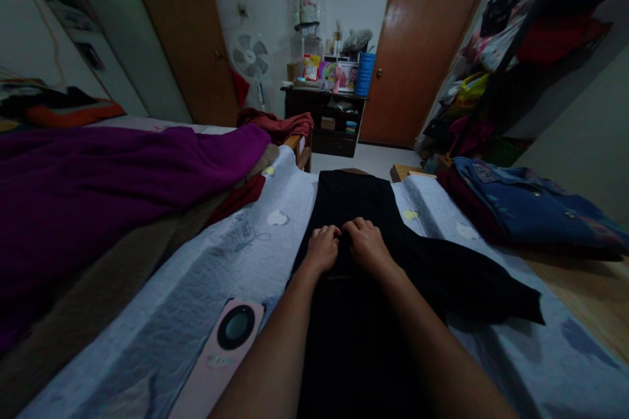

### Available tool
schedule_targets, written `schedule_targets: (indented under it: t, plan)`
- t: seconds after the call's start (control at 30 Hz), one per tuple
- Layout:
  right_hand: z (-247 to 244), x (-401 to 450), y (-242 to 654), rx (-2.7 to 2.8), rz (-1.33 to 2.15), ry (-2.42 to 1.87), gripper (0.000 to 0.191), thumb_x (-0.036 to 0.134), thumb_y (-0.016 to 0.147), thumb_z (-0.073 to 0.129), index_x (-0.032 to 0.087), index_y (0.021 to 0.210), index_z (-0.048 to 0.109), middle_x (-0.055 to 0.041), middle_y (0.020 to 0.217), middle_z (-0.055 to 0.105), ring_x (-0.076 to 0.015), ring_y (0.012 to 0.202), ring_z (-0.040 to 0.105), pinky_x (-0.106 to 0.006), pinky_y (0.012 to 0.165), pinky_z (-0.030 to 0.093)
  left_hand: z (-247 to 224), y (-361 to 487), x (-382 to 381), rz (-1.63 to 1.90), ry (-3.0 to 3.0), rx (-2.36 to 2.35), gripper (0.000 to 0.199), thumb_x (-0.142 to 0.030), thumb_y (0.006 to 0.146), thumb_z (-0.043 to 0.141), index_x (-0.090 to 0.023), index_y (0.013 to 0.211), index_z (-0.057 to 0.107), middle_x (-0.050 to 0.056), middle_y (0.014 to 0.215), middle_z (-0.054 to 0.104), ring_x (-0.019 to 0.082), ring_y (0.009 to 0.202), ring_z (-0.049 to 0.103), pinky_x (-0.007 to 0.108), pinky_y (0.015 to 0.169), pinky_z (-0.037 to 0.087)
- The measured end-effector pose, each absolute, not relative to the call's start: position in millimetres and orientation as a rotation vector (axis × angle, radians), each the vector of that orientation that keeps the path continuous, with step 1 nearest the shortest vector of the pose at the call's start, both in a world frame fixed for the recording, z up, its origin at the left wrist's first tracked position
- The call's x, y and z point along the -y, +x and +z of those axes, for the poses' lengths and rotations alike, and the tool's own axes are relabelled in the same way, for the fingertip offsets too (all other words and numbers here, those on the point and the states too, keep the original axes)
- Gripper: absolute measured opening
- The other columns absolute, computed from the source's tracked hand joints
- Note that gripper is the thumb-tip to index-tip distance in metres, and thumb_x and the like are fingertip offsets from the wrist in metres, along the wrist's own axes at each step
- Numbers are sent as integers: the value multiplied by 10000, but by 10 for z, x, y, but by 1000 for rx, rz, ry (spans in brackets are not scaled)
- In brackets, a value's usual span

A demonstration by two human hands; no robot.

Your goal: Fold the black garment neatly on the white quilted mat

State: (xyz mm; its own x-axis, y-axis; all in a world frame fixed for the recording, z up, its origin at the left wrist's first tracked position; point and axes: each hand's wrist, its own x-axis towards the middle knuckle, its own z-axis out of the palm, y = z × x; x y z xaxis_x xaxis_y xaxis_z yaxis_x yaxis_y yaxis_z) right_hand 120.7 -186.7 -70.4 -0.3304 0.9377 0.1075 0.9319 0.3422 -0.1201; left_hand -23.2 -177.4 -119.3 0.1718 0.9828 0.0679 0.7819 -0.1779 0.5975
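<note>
A black long-sleeved top [361, 200] lies spread on the bed, one sleeve stretched out to the right. Both hands are at the middle of it, close together with a small gap between them. My left hand [323, 247] is closed, its curled fingers gripping the dark cloth. Beside it, my right hand [366, 243] also has bent fingers closed on the cloth. The exact fold or edge between the fingertips is too dark to make out. A pink phone-like case with a round dark ring [236, 327] lies left of my left forearm.
The bed has a pale patterned sheet [255, 236]. A purple blanket [122, 170] covers the left side. Folded blue denim clothing [531, 203] is stacked at the right. A dark cabinet [322, 111], a white fan [250, 55] and wooden doors stand beyond the bed.
</note>
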Motion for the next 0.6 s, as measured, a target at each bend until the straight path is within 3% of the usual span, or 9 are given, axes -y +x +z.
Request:
schedule_targets:
  t: [0.3, 0.47, 0.6]
  plan:
    - [-1185, 1740, 1391, 2127, 178, -1474, 147, 230, 867, 558, 235, 952, 677, -59, 1021, 600, -199, 962, 527, -323, 834, 404, -1225, -251, 1769, 647, 2055, -1644, 250, -167, 822, 462, -243, 1037, 566, 33, 1105, 576, 202, 1084, 477, 334, 967, 381]
    - [-1303, 1615, 1431, 1977, 320, -1448, 145, 304, 867, 570, 225, 899, 688, -50, 936, 630, -192, 897, 563, -326, 835, 426, -1236, -249, 1761, 678, 2061, -1658, 250, -150, 831, 444, -237, 1029, 569, 35, 1095, 571, 195, 1085, 478, 330, 989, 367]
    - [-1284, 1616, 1429, 1967, 367, -1479, 140, 256, 862, 547, 226, 916, 673, -46, 958, 632, -192, 918, 556, -337, 860, 411, -1245, -246, 1760, 687, 2063, -1666, 225, -185, 832, 478, -235, 1033, 566, 38, 1101, 565, 201, 1086, 477, 331, 988, 370]
